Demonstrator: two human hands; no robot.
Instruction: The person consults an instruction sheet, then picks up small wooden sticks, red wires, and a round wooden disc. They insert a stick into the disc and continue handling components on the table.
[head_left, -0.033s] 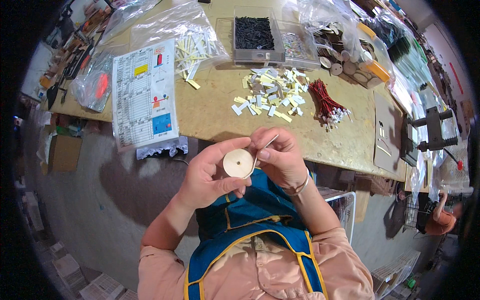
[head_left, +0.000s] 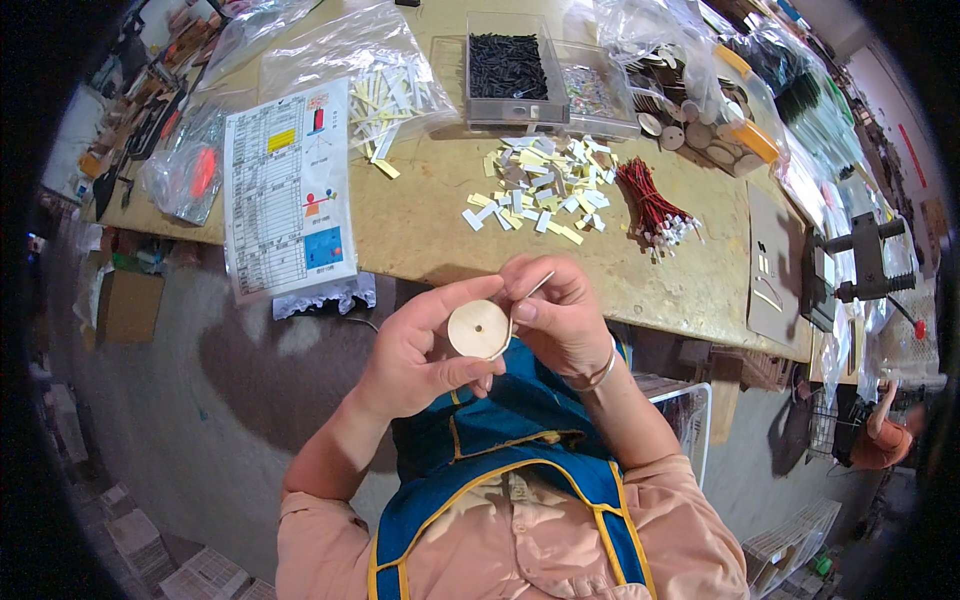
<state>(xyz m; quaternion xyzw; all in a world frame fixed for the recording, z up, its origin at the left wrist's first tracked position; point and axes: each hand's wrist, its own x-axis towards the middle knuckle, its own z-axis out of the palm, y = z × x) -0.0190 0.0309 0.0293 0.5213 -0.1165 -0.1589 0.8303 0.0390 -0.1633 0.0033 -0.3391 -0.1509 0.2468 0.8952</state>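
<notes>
Workbench (head_left: 420, 220) edge just beyond, your left hand (head_left: 408, 350) grips the holed wooden disc (head_left: 470, 338) by its rim, index finger above, thumb below, while your right hand (head_left: 560, 318) pinches a thin strip (head_left: 541, 283) at the disc's right side; light, even pressure probably steadies both.

Your pierced disc (head_left: 470, 340) looks like smooth, matt, pale wood, and your blue apron (head_left: 500, 410) like matt cloth (rather creased at the waist). The strip bag (head_left: 325, 50) is glossy clear plastic; the printed sheet (head_left: 275, 190) resembles smooth paper.
</notes>
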